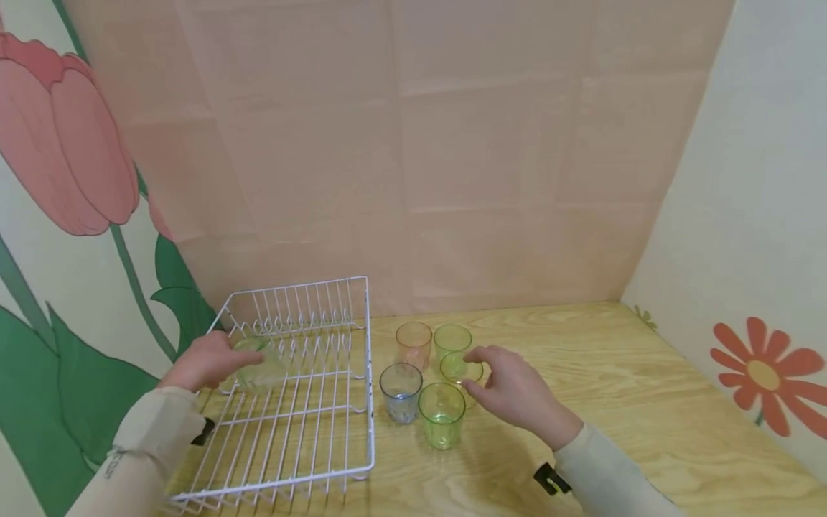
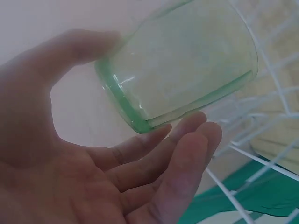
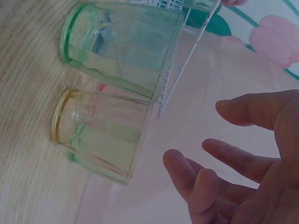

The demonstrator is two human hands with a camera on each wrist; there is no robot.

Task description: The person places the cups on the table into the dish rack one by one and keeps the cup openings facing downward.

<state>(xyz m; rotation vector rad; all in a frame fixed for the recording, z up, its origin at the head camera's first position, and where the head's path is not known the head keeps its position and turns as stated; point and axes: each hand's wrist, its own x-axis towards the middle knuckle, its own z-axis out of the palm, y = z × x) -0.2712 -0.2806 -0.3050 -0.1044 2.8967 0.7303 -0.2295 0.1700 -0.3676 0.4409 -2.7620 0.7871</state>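
Observation:
My left hand [image 1: 205, 360] holds a pale green glass [image 1: 260, 370] over the left side of the white wire dish rack. In the left wrist view, the thumb and fingers are at the thick base of this glass [image 2: 182, 70], which is upturned with its mouth away from the palm. On the right, my right hand [image 1: 517, 393] hovers with thumb and fingers spread apart, holding nothing. Closest to its fingertips is a yellow-rimmed glass [image 3: 100, 123]. Beside that stand a green glass [image 1: 442, 420], a clear bluish glass [image 1: 402, 395], an orange glass [image 1: 413, 341] and a yellow-green glass [image 1: 452, 336].
The wire dish rack [image 1: 370, 402] takes up the left part of the wooden table [image 1: 581, 345], its tall side next to the glasses. A pinkish-brown sheet [image 1: 400, 158] covers the back. Walls with painted flowers [image 1: 765, 373] flank the table on both sides.

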